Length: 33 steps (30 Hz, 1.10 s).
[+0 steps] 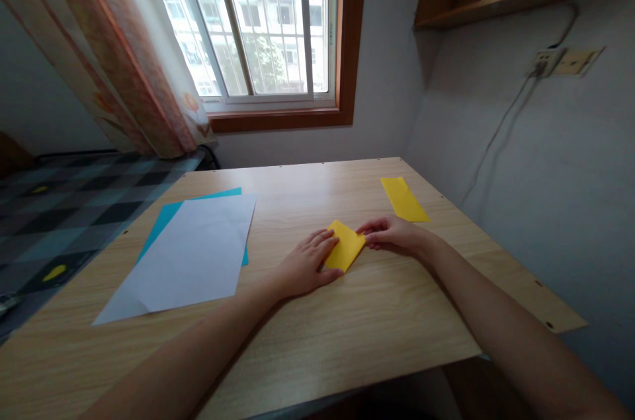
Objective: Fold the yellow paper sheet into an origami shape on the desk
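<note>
Left hand (306, 266) palm-down, right hand (394, 233) pinching folded yellow paper (348, 247).

A small yellow paper (348, 249) is pressed to the wooden table (317, 340) by the left hand (308, 265), and its right corner is pinched by the right hand (391, 233). A yellow strip (404, 199) is seen just beyond the right hand; at left, a blue sheet (161, 216) is partly covered by a white sheet (191, 258).

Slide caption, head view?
Left hand lies flat on small yellow paper atop light wooden table; right hand pinches its corner.
</note>
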Motion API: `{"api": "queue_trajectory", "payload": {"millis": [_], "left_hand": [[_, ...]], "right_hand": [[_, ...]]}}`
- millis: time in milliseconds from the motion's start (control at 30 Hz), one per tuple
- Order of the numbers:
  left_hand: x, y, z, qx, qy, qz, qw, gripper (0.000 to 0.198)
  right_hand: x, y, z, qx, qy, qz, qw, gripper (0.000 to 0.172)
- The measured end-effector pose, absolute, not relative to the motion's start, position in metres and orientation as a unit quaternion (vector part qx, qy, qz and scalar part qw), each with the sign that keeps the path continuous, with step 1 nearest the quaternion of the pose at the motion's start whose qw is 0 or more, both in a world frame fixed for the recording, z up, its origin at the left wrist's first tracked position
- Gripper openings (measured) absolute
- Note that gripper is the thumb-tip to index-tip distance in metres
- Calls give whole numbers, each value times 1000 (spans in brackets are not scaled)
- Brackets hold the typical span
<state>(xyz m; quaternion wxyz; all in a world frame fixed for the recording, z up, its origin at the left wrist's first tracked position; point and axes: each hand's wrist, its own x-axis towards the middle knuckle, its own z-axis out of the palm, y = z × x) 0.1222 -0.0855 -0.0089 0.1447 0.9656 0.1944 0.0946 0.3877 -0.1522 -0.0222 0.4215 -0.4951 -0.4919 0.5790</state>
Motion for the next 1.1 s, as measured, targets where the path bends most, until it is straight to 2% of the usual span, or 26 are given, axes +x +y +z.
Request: {"api": "queue_trajectory", "payload": {"millis": [900,1100], "left_hand": [[121,-83,-14,966,189,103,144,65],[121,-84,-13,966,194,97,140,67]], "right_hand": [[382,-151,-21,-543,-583,459,394,33],[380,-153,-21,-546,-576,462,395,32]]}}
